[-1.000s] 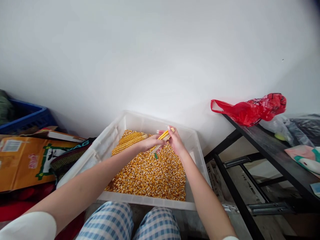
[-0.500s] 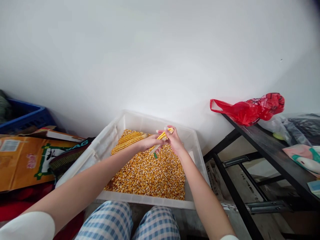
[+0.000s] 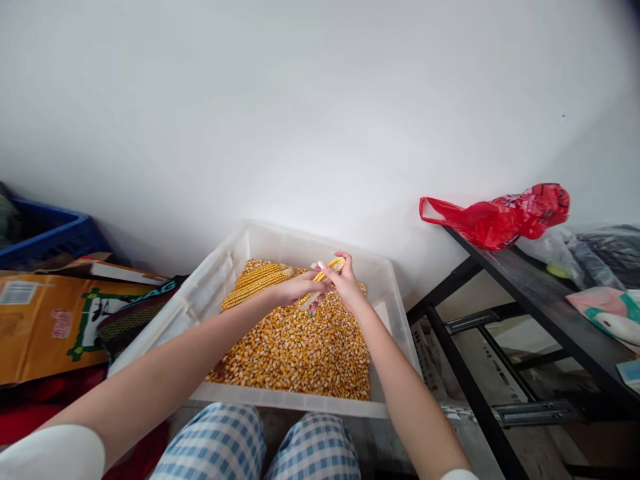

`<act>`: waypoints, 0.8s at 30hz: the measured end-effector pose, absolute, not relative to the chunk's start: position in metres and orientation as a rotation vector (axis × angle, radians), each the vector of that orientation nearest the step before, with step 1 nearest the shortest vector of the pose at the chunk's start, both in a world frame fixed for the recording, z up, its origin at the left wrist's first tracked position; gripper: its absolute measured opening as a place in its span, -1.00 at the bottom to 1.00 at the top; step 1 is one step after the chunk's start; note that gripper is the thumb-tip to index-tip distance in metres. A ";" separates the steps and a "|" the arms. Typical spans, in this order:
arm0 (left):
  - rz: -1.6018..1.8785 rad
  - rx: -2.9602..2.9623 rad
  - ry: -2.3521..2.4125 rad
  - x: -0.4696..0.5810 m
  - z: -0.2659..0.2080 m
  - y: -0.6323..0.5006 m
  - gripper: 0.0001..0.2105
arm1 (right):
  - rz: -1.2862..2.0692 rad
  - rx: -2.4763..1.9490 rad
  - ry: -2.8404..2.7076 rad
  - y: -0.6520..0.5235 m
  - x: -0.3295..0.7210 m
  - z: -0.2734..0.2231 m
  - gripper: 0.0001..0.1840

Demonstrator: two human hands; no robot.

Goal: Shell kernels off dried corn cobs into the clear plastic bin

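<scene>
A partly stripped corn cob [image 3: 309, 299] slants between both hands, yellow kernels on some of it and pale bare core showing elsewhere. My left hand [image 3: 297, 288] is closed around its lower part. At the upper end my right hand [image 3: 346, 280] grips the same cob, fingers curled over it. Below them, loose corn kernels [image 3: 295, 353] fill a translucent plastic bin [image 3: 400, 313]. Several whole corn cobs [image 3: 255, 283] lie side by side on the kernels, to the left of my hands. Part of the held cob is hidden by the fingers.
An orange cardboard box [image 3: 45, 327] and a blue crate [image 3: 65, 230] stand left of the bin. On the right is a black metal-framed shelf [image 3: 530, 287] with a red plastic bag [image 3: 500, 217] on it. A white wall [image 3: 320, 120] rises behind the bin.
Both hands stay over the bin with the cob. My right thumb and fingers have shifted along it, and more of its pale core shows near the lower end.
</scene>
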State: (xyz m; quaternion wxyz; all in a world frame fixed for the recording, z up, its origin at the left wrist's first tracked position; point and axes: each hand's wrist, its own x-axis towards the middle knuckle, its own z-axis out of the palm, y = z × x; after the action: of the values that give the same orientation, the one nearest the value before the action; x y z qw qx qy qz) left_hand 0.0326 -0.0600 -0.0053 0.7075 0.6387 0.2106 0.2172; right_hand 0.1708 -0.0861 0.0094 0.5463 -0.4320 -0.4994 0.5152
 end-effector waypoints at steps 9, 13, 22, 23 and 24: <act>0.439 1.361 0.495 0.031 -0.001 -0.059 -0.79 | 1.356 -0.903 -1.208 -0.089 0.174 0.014 -0.39; 0.508 1.421 0.495 0.032 -0.004 -0.060 -0.81 | 1.238 -1.026 -1.163 -0.087 0.170 0.008 -0.42; 0.539 1.506 0.505 0.033 -0.004 -0.058 -0.79 | 1.250 -0.952 -1.158 -0.086 0.171 0.011 -0.47; 0.548 1.546 0.526 0.034 -0.005 -0.058 -0.80 | 1.180 -0.986 -1.137 -0.085 0.169 0.008 -0.48; 0.554 1.581 0.555 0.035 -0.006 -0.058 -0.80 | 1.117 -1.016 -1.122 -0.084 0.166 0.005 -0.48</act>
State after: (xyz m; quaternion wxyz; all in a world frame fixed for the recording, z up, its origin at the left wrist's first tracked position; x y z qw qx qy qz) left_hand 0.0350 -0.0582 -0.0062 0.6353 0.6919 0.2428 0.2424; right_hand 0.1664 -0.0837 0.0050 0.5894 -0.4364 -0.4818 0.4795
